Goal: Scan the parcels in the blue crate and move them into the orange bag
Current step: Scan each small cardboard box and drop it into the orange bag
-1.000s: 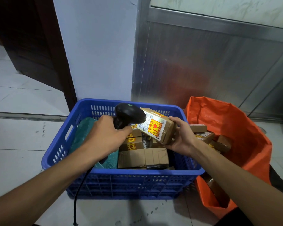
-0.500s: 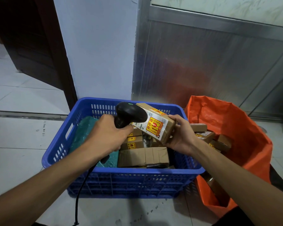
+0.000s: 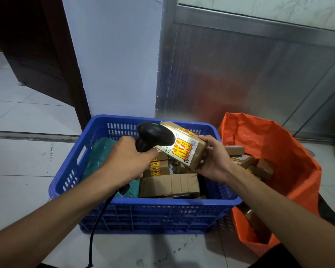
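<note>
My left hand (image 3: 128, 161) grips a black corded barcode scanner (image 3: 154, 135), its head almost touching a brown cardboard parcel (image 3: 185, 145) with a red and yellow sticker. My right hand (image 3: 214, 157) holds that parcel tilted above the blue crate (image 3: 155, 209). The scanner's light falls bright on the parcel's label. Inside the crate lie a green plastic mailer (image 3: 101, 157) at the left and several brown boxes (image 3: 169, 185). The orange bag (image 3: 290, 165) stands open to the right of the crate, with several small brown parcels (image 3: 242, 159) inside it.
The crate and the bag stand on a pale tiled floor (image 3: 21, 171). Behind them rise a light blue wall (image 3: 114, 60) and a metal panel (image 3: 249, 74). A dark wooden door (image 3: 35, 45) is at the back left. The scanner's cable (image 3: 97, 225) hangs over the crate's front.
The parcel in my right hand has risen a little and tilted its label more to the scanner. The scanner light on the label is brighter. Both hands stay over the crate.
</note>
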Available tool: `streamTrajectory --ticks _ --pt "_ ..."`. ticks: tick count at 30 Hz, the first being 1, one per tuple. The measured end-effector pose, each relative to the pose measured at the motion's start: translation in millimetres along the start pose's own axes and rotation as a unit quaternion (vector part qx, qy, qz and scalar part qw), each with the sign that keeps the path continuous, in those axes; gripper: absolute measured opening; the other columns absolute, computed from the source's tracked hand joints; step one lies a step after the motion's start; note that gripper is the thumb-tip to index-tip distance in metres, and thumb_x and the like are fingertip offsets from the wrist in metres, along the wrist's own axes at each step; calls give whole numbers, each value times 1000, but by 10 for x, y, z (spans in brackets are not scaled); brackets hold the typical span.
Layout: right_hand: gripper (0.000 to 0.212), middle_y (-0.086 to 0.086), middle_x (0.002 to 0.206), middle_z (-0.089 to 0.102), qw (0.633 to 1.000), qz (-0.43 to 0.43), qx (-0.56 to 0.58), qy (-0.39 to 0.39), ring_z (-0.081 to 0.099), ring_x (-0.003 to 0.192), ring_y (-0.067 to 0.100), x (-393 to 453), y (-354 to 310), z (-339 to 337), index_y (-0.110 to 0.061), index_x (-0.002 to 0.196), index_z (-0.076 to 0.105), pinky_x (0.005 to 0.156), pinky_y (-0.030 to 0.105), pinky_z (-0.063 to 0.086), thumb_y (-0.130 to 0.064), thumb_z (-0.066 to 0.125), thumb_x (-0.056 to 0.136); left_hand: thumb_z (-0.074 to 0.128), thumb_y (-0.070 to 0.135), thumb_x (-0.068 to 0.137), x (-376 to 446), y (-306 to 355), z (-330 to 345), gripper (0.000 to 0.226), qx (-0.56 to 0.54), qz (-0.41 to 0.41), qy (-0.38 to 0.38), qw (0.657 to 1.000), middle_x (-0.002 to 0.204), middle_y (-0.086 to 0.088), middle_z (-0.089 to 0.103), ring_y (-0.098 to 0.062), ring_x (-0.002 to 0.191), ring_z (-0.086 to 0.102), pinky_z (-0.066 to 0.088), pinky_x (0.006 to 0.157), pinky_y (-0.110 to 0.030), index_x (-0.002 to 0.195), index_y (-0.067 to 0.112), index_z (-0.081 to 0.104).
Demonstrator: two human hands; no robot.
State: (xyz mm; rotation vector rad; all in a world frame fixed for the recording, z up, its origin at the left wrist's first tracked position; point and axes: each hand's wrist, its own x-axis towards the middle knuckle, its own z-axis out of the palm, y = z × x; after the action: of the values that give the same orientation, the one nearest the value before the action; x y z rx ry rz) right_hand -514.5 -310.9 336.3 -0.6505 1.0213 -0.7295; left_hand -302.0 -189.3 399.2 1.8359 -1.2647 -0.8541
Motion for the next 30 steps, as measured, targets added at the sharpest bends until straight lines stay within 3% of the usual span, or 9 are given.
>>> streamTrajectory --ticks 5,13,30 --pt "50 17 128 67 1000 1 -3 -5 63 116 35 8 4 -5 -13 130 64 76 43 57 -44 61 90 67 26 92 1 -1 0 29 -7 -3 -4 1000 48 1 53 -6 36 51 45 51 -27 69 11 57" --pt "48 16 125 68 1000 0 0 -7 65 110 34 -1 1 4 -12 126 66 77 43 56 -43 61 90 68 26 91 11 -21 8 27 -10 -3 -19 1000 56 -9 57 -14 43 54 51 56 -31 72 8 61" --pt "50 18 130 66 1000 1 -2 -10 62 119 35 11 13 1 -11 128 65 82 45 56 -43 61 90 68 23 91 -6 -22 24 23 -12 -1 -14 1000 55 -6 56 -13 41 53 50 53 -29 74 10 60"
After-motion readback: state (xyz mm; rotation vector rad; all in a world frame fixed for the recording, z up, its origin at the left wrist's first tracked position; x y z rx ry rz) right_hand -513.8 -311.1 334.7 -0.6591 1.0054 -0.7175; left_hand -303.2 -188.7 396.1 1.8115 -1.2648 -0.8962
